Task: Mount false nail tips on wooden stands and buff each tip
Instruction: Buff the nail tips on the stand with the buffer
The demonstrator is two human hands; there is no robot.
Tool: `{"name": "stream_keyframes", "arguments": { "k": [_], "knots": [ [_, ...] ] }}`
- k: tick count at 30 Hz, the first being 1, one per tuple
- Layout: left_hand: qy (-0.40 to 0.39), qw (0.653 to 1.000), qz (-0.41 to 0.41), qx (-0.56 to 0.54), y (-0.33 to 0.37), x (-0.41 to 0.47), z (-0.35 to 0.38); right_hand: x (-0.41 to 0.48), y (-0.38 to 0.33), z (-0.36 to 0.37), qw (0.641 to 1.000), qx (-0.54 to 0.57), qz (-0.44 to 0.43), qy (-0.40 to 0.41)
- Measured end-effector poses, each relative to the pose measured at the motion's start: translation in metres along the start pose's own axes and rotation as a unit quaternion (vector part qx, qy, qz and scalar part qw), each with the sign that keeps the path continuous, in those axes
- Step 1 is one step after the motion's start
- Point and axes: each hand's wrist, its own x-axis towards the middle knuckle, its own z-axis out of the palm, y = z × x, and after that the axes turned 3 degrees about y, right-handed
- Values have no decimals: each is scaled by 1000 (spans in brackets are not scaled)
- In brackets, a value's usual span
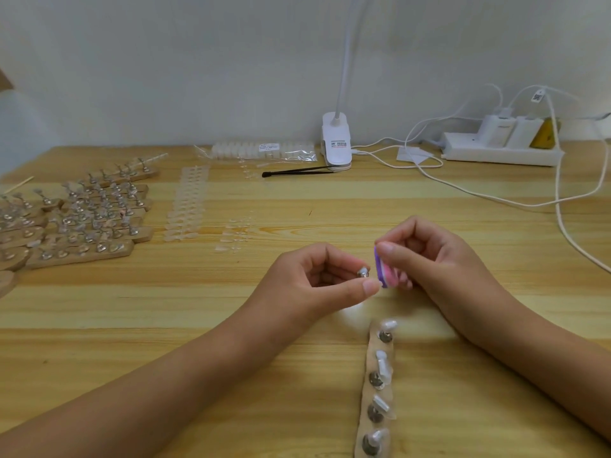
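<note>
Fingertips (pixel 370 287) of left hand (pixel 307 279) pinched on small metal nail tip holder (pixel 363 272), raised above wooden table (pixel 165 309). Right hand (pixel 429 259) pinching purple-pink buffer block (pixel 385 272), just beside holder; contact not discernible. Wooden stand (pixel 373 391) on table near both wrists, four tips mounted. Loaded stands (pixel 82 223) far left, tip strips (pixel 188 206) beside them. Clip lamp (pixel 336 143), power strip (pixel 499 150) at back edge.

A: How was the light?
B: Soft and flat, fairly dim, with one bright glare patch on the bench (pixel 353 317) near the front; shadows were faint.
A: And the sharpness?
B: Soft overall. The wooden stands (pixel 82 223) at far left were smeared, and the bench's back edge bowed.
</note>
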Motion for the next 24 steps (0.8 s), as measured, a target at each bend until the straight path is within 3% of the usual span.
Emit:
{"name": "stream_keyframes", "arguments": {
  "k": [2,6,12,15,17,22,24],
  "knots": [
    [5,1000,2,1,1,-1,0,1,0,-4,1000,24,4,17],
    [22,1000,-1,3,0,0,1,-7,-1,-2,996,42,-31,-71],
    [0,1000,0,-5,0,-2,1,-2,-2,-1,999,19,-46,5],
    [12,1000,-5,-8,-1,-1,0,-7,-3,-4,994,78,-60,-51],
    [14,1000,-6,-7,-1,0,-1,-9,-3,0,993,48,-60,-87],
    [17,999,-16,-23,-1,1,-1,-4,0,0,997,20,-81,-4],
    [23,999,-18,-27,-1,1,-1,-8,-1,-3,992,48,-115,-15]
  ]
}}
